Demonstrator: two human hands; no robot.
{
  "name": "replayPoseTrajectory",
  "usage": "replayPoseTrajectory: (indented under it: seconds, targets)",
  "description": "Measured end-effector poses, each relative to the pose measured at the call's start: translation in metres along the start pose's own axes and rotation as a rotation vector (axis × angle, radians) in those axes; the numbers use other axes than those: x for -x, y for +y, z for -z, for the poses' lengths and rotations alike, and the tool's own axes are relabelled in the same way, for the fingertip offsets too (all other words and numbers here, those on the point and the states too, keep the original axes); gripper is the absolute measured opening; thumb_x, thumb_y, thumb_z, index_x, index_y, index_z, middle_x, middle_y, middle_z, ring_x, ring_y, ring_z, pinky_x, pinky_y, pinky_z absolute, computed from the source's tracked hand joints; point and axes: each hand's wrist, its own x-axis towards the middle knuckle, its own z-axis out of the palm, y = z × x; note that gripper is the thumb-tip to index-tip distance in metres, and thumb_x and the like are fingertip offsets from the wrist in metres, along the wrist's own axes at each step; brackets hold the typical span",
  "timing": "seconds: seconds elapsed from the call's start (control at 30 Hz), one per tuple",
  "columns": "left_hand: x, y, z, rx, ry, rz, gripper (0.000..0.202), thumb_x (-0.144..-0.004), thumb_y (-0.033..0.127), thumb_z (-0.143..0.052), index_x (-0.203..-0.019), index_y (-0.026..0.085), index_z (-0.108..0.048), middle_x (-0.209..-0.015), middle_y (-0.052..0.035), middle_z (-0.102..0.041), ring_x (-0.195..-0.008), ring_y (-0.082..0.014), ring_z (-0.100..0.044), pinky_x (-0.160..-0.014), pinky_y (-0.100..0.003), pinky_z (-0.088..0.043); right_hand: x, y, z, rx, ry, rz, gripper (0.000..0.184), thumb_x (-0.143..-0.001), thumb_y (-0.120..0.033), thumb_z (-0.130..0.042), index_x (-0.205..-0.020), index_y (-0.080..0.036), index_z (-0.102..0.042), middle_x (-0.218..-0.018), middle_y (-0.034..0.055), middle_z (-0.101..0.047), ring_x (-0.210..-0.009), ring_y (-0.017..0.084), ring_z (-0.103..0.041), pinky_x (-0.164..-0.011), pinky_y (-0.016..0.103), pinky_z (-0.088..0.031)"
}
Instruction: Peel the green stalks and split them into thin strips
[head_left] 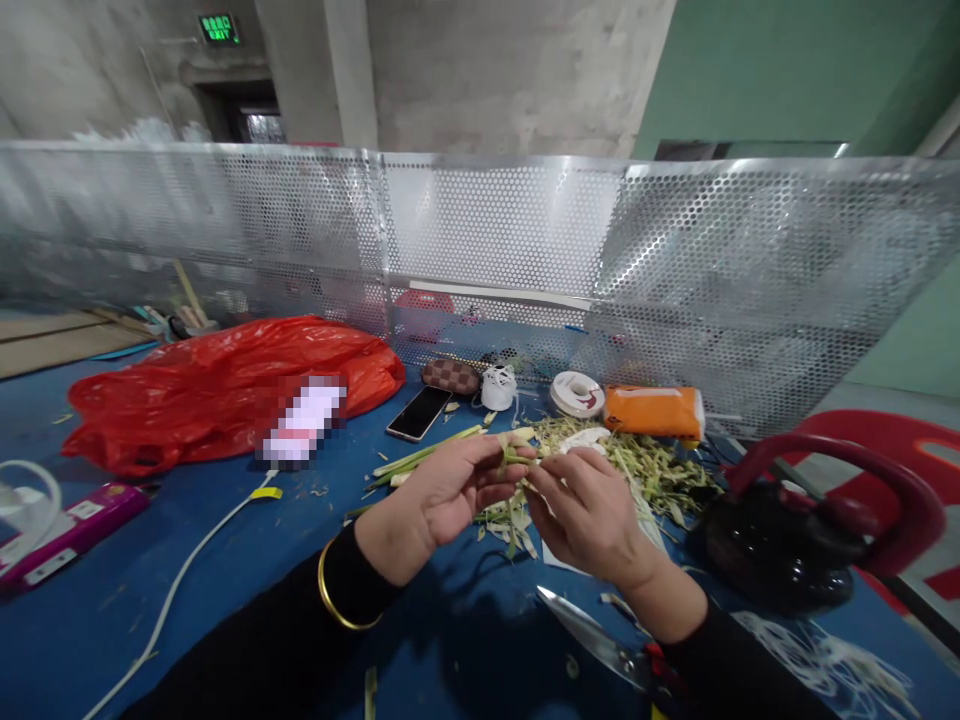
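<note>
My left hand, palm turned up, has its thumb and fingers closed on a small bundle of green plant strips. My right hand pinches the same strips from the other side, its fingertips close to my left ones. The exact ends of the strips are hidden by my fingers. Behind my left wrist lie pale green stalks. A pile of cut leaf scraps spreads behind and right of my right hand. Beneath my right wrist, scissors lie with their blades pointing away to the left; the handles are partly covered by my sleeve.
A black kettle with a red handle stands close on the right. Along the back are a dark phone, a checked case, a white spool and an orange packet. A red plastic bag and power strip lie left.
</note>
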Motion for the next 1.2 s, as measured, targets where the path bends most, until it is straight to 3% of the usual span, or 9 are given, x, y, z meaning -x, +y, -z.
replayPoseTrajectory:
  seconds: [0.23,0.4,0.5,0.67,0.97,1.07,1.2]
  targets:
    - [-0.004,-0.003,-0.001,0.185,0.061,0.061,0.018,-0.091,0.012,-0.052,-0.083,0.006,-0.067,-0.065,-0.0053,-0.070,-0.050,-0.0094,-0.065,-0.046,-0.016,-0.053,0.009,-0.005,-0.011,0.179,-0.003,-0.100,0.022,-0.088,-0.006,-0.052,-0.106,-0.016,-0.060,-0.091,0.0104,-0.069,-0.080,0.019,-0.062,-0.077,0.036,-0.045]
    - [-0.001,-0.004,-0.002,0.220,0.037,0.110,0.021,-0.093,0.010,-0.048,-0.087,0.005,-0.067,-0.061,-0.0049,-0.069,-0.049,-0.0095,-0.065,-0.045,-0.015,-0.053,0.010,-0.004,-0.011,0.246,0.060,-0.076,0.011,-0.090,-0.011,-0.053,-0.095,-0.017,-0.060,-0.084,0.0075,-0.070,-0.071,0.017,-0.061,-0.080,0.037,-0.043]
    - [0.000,-0.007,-0.005,0.215,0.009,0.128,0.023,-0.093,0.009,-0.047,-0.081,0.005,-0.066,-0.060,-0.0045,-0.069,-0.048,-0.0093,-0.065,-0.044,-0.014,-0.052,0.010,-0.005,-0.010,0.268,0.103,-0.045,0.004,-0.090,-0.015,-0.056,-0.092,-0.015,-0.060,-0.080,0.0071,-0.069,-0.070,0.017,-0.062,-0.082,0.037,-0.042]
    - [0.000,-0.009,-0.009,0.167,0.031,0.090,0.024,-0.091,0.005,-0.047,-0.075,0.008,-0.065,-0.057,-0.0023,-0.067,-0.043,-0.0072,-0.062,-0.043,-0.012,-0.050,0.012,-0.007,-0.010,0.269,0.120,0.042,0.009,-0.090,-0.018,-0.054,-0.094,-0.014,-0.062,-0.083,0.0075,-0.070,-0.078,0.018,-0.065,-0.087,0.039,-0.042]
    - [0.001,-0.006,-0.010,0.196,0.076,0.258,0.023,-0.095,0.014,-0.045,-0.086,0.007,-0.065,-0.050,0.0012,-0.061,-0.037,-0.0051,-0.056,-0.036,-0.010,-0.044,0.015,-0.004,-0.007,0.179,0.162,0.169,0.016,-0.086,-0.009,-0.053,-0.090,-0.016,-0.066,-0.081,0.0054,-0.071,-0.078,0.016,-0.067,-0.086,0.038,-0.043]
    - [0.001,-0.008,-0.011,0.129,0.064,0.183,0.023,-0.094,0.012,-0.046,-0.083,0.008,-0.066,-0.053,0.0015,-0.062,-0.038,-0.0035,-0.055,-0.037,-0.010,-0.043,0.013,-0.003,-0.006,0.132,0.160,0.151,0.016,-0.084,-0.007,-0.054,-0.087,-0.018,-0.065,-0.079,0.0036,-0.071,-0.076,0.016,-0.067,-0.086,0.037,-0.042]
    - [-0.004,-0.014,-0.007,-0.013,-0.009,-0.053,0.017,-0.089,0.012,-0.053,-0.079,0.009,-0.067,-0.059,0.0009,-0.064,-0.039,-0.0028,-0.053,-0.037,-0.012,-0.041,0.011,-0.004,-0.008,0.026,0.144,0.016,0.015,-0.083,-0.007,-0.059,-0.090,-0.020,-0.062,-0.078,0.0027,-0.071,-0.074,0.016,-0.066,-0.089,0.040,-0.041]
